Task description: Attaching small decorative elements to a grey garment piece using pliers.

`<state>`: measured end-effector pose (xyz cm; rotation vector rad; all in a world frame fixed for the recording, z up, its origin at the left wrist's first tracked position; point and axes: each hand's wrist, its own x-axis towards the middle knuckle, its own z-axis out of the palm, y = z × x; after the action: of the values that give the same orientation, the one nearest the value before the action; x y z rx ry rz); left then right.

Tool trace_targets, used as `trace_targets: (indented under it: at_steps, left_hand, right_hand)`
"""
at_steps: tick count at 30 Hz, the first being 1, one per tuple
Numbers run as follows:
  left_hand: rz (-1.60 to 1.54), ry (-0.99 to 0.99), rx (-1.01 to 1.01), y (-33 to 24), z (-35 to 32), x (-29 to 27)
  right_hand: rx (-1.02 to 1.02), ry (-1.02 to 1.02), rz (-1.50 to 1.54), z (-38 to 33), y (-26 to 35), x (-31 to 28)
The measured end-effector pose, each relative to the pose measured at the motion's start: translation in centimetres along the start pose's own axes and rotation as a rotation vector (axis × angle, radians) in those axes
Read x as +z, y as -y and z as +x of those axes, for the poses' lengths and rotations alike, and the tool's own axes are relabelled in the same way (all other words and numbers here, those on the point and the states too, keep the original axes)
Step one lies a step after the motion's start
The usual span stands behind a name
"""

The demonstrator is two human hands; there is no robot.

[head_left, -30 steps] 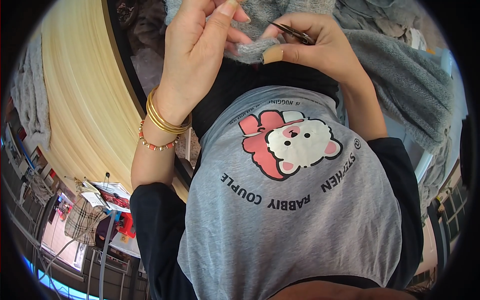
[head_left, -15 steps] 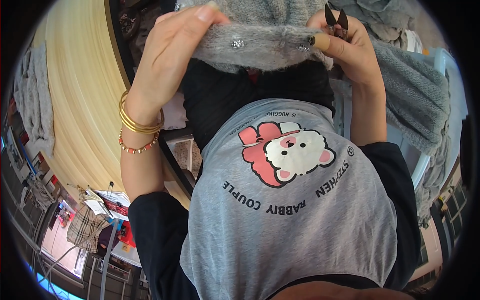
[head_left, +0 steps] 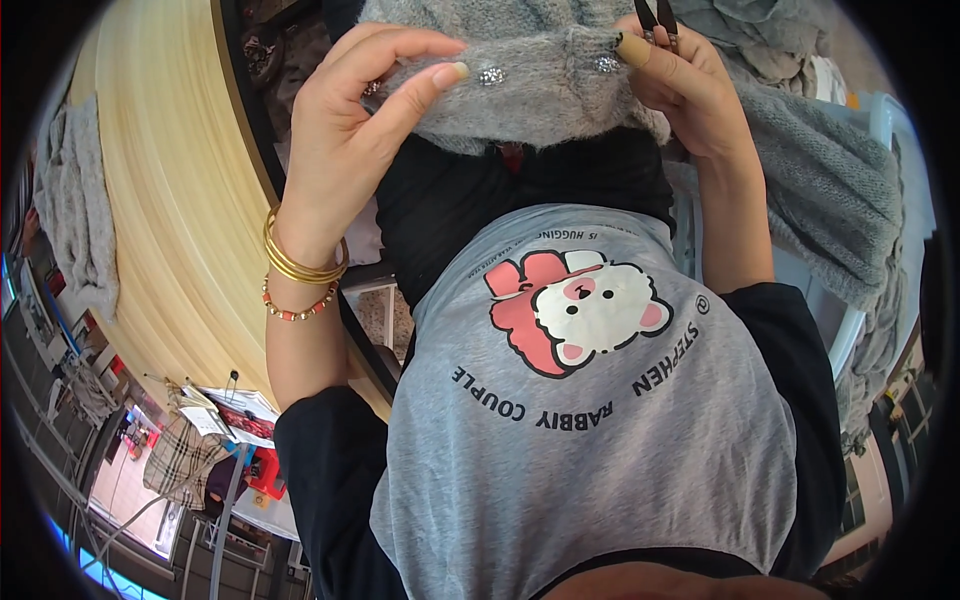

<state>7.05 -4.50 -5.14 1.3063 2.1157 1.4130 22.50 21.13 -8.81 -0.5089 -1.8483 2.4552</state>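
A fuzzy grey knitted garment (head_left: pixel 540 105) lies over my lap, its band stretched between my hands. Sparkly silver buttons (head_left: pixel 492 76) sit along the band. My left hand (head_left: pixel 365 115) is at the band's left part, thumb and index finger apart beside one button; its other fingers are partly hidden. With my right hand (head_left: pixel 690 85) I pinch the band near another button (head_left: pixel 607 64), a tan cover on the thumb. Dark-bladed thread snips (head_left: pixel 657 18) are also tucked in that hand, blades pointing up and away from me.
A pale wooden table (head_left: pixel 170 200) curves along my left, with a grey knitted piece (head_left: pixel 75 210) on its far side. At my right, a white-blue bin (head_left: pixel 885 125) holds more grey knitwear (head_left: pixel 815 190). Papers (head_left: pixel 235 412) stand at the lower left.
My left hand has moved slightly right and down, and its thumb now shows in front of the band, apart from the index finger. The snips in my right hand have tilted and shifted up.
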Motion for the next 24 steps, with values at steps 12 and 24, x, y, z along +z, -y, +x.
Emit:
trace_targets:
  at_steps: [12, 24]
  left_hand:
    - [0.114, -0.157, 0.296, -0.8, 0.0, 0.1]
    - [-0.134, -0.184, 0.119, -0.2, -0.9, 0.9]
  right_hand:
    - [0.102, 0.059, 0.003, 0.4, -0.9, -0.1]
    - [0.045, 0.001, -0.08, -0.6, 4.5, 6.9]
